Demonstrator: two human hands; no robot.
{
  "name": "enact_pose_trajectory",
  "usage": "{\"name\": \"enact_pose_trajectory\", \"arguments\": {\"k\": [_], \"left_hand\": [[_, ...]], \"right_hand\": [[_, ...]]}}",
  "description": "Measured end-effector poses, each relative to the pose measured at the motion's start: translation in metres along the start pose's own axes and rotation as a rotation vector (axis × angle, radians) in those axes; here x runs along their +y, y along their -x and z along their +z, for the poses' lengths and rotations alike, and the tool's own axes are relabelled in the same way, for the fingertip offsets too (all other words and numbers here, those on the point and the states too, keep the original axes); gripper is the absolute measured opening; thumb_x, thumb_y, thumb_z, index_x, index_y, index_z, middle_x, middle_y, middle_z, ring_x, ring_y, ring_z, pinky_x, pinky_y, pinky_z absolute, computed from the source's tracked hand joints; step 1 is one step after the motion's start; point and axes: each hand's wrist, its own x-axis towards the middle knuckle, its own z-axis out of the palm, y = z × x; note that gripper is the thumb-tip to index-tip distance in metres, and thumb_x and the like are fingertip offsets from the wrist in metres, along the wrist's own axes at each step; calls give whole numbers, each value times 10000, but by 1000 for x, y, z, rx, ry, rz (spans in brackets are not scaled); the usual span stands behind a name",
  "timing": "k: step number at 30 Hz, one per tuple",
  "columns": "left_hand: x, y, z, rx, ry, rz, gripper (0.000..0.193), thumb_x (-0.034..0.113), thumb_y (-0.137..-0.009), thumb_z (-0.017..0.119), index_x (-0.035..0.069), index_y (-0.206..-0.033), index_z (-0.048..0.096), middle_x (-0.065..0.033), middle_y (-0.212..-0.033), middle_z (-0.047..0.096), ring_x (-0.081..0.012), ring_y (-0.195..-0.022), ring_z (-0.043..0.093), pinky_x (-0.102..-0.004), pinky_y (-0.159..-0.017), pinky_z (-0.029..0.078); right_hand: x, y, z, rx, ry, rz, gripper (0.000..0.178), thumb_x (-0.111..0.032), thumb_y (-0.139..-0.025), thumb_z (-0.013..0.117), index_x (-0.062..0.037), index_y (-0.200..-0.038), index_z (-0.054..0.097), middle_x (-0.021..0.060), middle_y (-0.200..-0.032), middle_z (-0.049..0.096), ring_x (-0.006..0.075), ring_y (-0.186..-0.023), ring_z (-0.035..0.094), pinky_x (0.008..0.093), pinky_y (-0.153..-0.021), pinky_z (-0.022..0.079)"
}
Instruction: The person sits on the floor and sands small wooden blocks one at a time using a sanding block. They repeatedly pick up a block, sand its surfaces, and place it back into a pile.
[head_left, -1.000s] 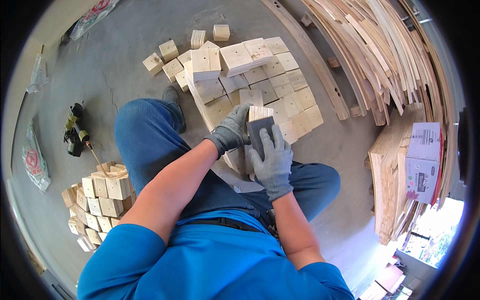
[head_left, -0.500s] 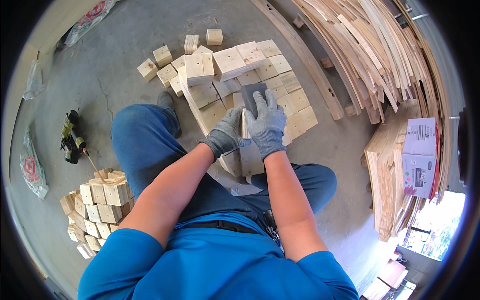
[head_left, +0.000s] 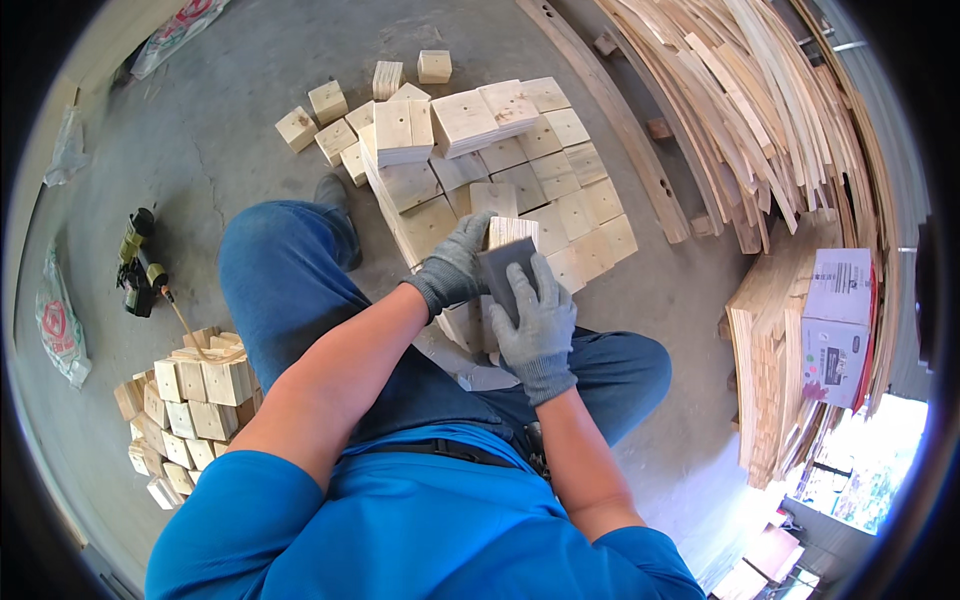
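In a grey knit glove, my left hand (head_left: 452,268) is wrapped round a pale wooden block (head_left: 514,233) and holds it up over the stack, with its layered edge showing. My right hand (head_left: 538,325), gloved the same way, grips a dark grey sanding block (head_left: 507,262). The sanding block lies against the near side of the wooden block and covers part of it. Under and beyond my hands stands a low stack of square wooden blocks (head_left: 560,175), several with a small hole in the middle. Thicker piles (head_left: 403,128) sit on its far left.
Loose blocks (head_left: 297,129) lie on the concrete floor at the far left. Another block pile (head_left: 205,395) and a green-black air tool (head_left: 142,265) with a hose are left of my knee. Long wooden strips (head_left: 740,110), a plank (head_left: 620,130) and a carton (head_left: 838,325) line the right.
My right hand has drawn the sanding block toward me and tilted it, uncovering the layered edge of the wooden block. My left hand stays nearly in place.
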Motion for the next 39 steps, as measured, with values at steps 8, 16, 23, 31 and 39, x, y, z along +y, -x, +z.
{"name": "enact_pose_trajectory", "arguments": {"k": [8, 16, 23, 31, 39], "left_hand": [[-4, -4, 1, 17, 25, 48, 1143, 377, -688, 1017, 65, -1591, 390, -206, -1527, 477, -383, -1441, 514, -440, -1218, 439], [3, 2, -3, -19, -100, 22, 1133, 330, -665, 1007, 68, -1584, 398, -233, -1536, 474, -422, -1451, 506, -447, -1223, 446], [-3, -3, -2, -5, -75, 79, 1091, 336, -700, 974, 50, -1581, 397, -242, -1509, 499, -438, -1410, 528, -450, -1213, 450], [5, 1, -5, 6, -64, 58, 1109, 390, -701, 980, 40, -1582, 406, -235, -1515, 501, -421, -1434, 516, -437, -1235, 431], [13, 1, -10, -32, -101, 18, 1137, 414, -703, 980, 33, -1599, 393, -246, -1526, 502, -426, -1440, 513, -437, -1239, 428]], "right_hand": [[22, -113, 23, 16, 27, 118, 612, -332, -897, 806, -168, -1469, 661, 182, -1587, 530, 456, -1233, 624, 581, -1026, 503], [11, -43, 7, -50, 28, 93, 718, -315, -884, 821, -138, -1540, 588, 212, -1629, 492, 485, -1309, 583, 579, -1122, 455], [1, 22, -21, 10, -60, 71, 681, -305, -859, 849, -146, -1490, 645, 203, -1614, 507, 449, -1313, 564, 596, -1104, 446], [-11, -7, -89, 198, -58, 74, 637, -222, -841, 879, -103, -1438, 691, 241, -1581, 533, 431, -1344, 566, 554, -1139, 436], [-8, -31, -72, 147, -92, 104, 626, -221, -851, 869, -108, -1440, 691, 241, -1585, 540, 443, -1389, 551, 560, -1157, 433]]}}
